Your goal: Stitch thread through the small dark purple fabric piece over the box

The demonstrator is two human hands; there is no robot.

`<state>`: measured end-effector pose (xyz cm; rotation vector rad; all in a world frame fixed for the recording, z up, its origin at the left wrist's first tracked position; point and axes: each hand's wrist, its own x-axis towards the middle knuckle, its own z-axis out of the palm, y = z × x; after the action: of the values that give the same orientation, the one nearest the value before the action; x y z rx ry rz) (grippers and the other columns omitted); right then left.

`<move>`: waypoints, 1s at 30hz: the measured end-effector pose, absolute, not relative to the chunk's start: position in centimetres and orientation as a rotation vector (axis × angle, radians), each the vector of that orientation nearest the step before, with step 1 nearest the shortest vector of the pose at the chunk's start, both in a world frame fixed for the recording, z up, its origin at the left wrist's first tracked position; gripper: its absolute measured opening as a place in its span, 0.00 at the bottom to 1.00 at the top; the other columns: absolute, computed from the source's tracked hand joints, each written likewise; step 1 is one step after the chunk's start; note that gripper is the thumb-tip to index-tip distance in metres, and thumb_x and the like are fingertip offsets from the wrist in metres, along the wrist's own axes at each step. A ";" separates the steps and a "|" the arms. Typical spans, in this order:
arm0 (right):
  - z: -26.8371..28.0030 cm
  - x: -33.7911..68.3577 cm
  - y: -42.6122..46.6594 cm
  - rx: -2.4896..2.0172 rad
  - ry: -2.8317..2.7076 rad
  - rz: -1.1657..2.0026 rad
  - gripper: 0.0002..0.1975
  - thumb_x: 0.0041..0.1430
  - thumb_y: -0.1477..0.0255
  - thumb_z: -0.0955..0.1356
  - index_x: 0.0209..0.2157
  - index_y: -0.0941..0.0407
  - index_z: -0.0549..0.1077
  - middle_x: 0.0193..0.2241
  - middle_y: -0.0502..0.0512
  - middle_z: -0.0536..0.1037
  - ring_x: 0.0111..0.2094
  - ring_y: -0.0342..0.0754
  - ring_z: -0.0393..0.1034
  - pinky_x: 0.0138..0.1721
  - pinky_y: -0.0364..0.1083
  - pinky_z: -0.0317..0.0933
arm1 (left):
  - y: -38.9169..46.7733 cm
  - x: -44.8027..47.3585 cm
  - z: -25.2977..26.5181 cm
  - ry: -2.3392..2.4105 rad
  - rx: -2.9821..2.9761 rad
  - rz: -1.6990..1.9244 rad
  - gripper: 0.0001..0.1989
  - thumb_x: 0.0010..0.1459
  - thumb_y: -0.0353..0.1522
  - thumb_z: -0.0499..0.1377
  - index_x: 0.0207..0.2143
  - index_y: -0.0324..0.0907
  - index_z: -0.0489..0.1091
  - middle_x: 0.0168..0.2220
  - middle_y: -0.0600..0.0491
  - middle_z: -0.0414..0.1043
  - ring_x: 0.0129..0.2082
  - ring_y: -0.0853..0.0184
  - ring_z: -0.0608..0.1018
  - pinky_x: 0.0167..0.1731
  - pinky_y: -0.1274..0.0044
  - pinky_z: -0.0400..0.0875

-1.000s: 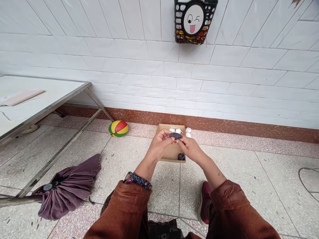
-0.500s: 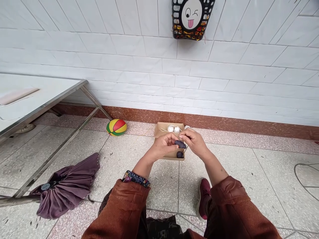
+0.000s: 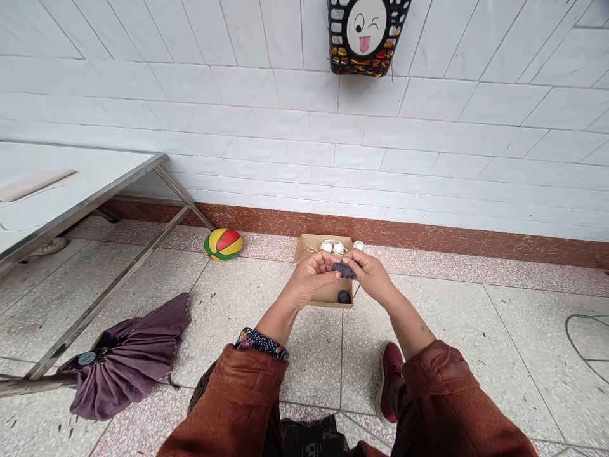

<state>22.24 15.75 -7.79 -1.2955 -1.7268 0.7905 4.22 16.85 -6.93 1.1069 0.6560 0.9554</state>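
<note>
Dark yarn bundle (image 3: 343, 271) in your two hands

Your left hand (image 3: 310, 277) pinches the bundle between thumb and fingers; your right hand (image 3: 372, 274) has its fingertips at the bundle's right end, though whether they pinch it you cannot tell. Below is a cardboard box (image 3: 328, 294), with a dark ball (image 3: 343, 296) in its near right corner and two white balls (image 3: 332, 247) toward its far side. To the left, a colourful ball (image 3: 223, 244) sits near a table leg (image 3: 183, 190).

Seeing white tiled wall (image 3: 238, 95) w/ red-brown skirting (image 3: 476, 244), speckled floor (image 3: 466, 343) w/ pinkish strip (image 3: 428, 263) along wall. Got white-topped, metal-framed table (image 3: 104, 166) at L, cut off by view edge, can't tell full lgth. Lit evenly.
</note>
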 end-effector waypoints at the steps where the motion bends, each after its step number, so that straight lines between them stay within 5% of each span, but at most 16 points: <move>1: -7.8 22.2 15.7 -1.299 -1.741 0.804 0.10 0.65 0.67 0.63 0.30 0.54 0.70 0.26 0.49 0.72 0.29 0.45 0.65 0.32 0.42 0.58 | 16.8 4.2 -6.9 0.658 1.103 0.964 0.14 0.45 0.31 0.72 0.33 0.40 0.72 0.33 0.54 0.74 0.32 0.71 0.75 0.37 0.77 0.68; 10: -7.1 21.5 14.7 -1.153 -1.993 0.857 0.09 0.66 0.70 0.62 0.36 0.54 0.73 0.26 0.48 0.73 0.26 0.43 0.64 0.31 0.42 0.57 | 17.8 3.5 -6.8 0.864 1.110 1.201 0.14 0.44 0.29 0.68 0.34 0.40 0.69 0.30 0.56 0.72 0.31 0.72 0.73 0.36 0.78 0.67; 17: -5.8 22.3 14.8 -1.077 -1.922 0.662 0.08 0.65 0.68 0.66 0.33 0.54 0.75 0.30 0.52 0.75 0.33 0.47 0.69 0.37 0.46 0.61 | 17.0 3.2 -6.5 0.863 1.396 0.928 0.11 0.44 0.25 0.66 0.32 0.40 0.70 0.28 0.56 0.72 0.27 0.73 0.71 0.31 0.79 0.64; 30: -8.2 21.0 15.5 -1.176 -1.837 0.781 0.09 0.64 0.69 0.65 0.32 0.55 0.75 0.27 0.50 0.75 0.30 0.46 0.68 0.33 0.44 0.60 | 17.0 3.5 -7.0 0.729 0.930 1.111 0.16 0.44 0.32 0.71 0.34 0.40 0.70 0.30 0.56 0.72 0.28 0.73 0.73 0.35 0.77 0.68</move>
<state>21.01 15.48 -8.17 -1.1757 -1.8369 0.7807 3.48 17.02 -6.96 0.9301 0.7292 1.1110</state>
